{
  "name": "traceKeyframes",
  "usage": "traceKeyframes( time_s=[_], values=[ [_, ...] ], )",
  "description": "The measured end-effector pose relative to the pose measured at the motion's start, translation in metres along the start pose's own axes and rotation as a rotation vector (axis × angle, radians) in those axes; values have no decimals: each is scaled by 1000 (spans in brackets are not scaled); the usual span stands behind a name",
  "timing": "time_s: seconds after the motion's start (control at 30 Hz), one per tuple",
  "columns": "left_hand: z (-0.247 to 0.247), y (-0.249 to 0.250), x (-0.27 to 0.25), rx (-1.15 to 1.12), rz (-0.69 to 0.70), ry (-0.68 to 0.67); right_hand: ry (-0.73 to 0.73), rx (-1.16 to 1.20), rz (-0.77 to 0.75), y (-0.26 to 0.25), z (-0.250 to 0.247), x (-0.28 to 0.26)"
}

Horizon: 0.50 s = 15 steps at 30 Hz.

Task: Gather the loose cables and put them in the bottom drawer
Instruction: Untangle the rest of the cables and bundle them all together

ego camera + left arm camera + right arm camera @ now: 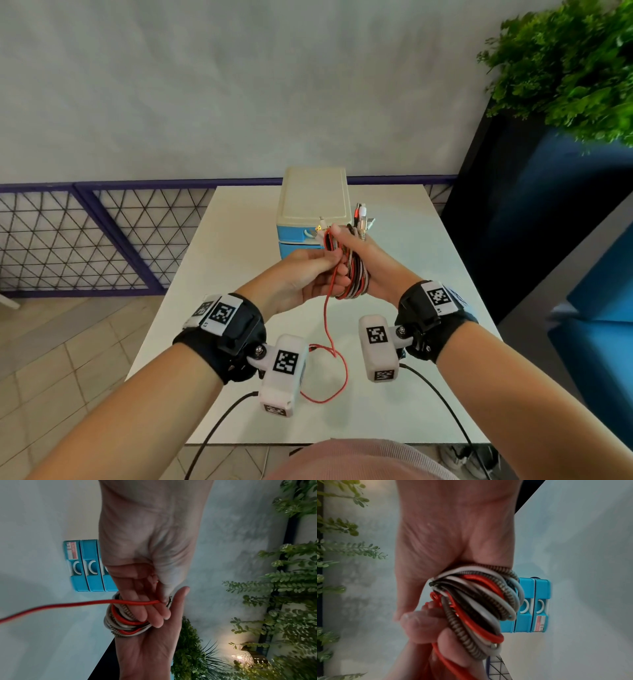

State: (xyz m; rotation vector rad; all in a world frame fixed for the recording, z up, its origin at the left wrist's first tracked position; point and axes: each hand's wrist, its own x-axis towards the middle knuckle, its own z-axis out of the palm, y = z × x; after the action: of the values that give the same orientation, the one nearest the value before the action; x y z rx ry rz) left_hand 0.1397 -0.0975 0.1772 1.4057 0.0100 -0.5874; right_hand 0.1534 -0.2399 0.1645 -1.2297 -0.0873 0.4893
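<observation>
Right hand (356, 260) clenching the coiled cable bundle (352, 274) above the worktop (428, 274); left hand (305, 277) pinching the red cable (337, 370), its tail trailing in a loop on the worktop. Risking, likely, a snagged or slipping tail loosening the coil, since that end is hanging free. Sitting behind the hands, the blue drawer unit (294, 236), all drawers looking closed, blocking stowing with both hands occupied. Standing at right, a leafy plant (565, 68), well apart

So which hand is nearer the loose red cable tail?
Left. The left hand pinches the red cable where its tail drops to the table; the right hand holds the cable bundle beside it.
</observation>
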Motion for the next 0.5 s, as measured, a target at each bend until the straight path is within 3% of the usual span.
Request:
traceKeyframes(
  time_s=[0.27, 0.4, 0.5],
  values=[
    [2, -1, -3, 59, -68, -14, 357, -293, -113, 3, -2, 7],
    [-8, -18, -13, -11, -184, -215, 534, -148, -169, -8, -20, 16],
    [-25, -37, -19, 105, -325, -400, 576, -109, -192, -23, -33, 15]
  ],
)
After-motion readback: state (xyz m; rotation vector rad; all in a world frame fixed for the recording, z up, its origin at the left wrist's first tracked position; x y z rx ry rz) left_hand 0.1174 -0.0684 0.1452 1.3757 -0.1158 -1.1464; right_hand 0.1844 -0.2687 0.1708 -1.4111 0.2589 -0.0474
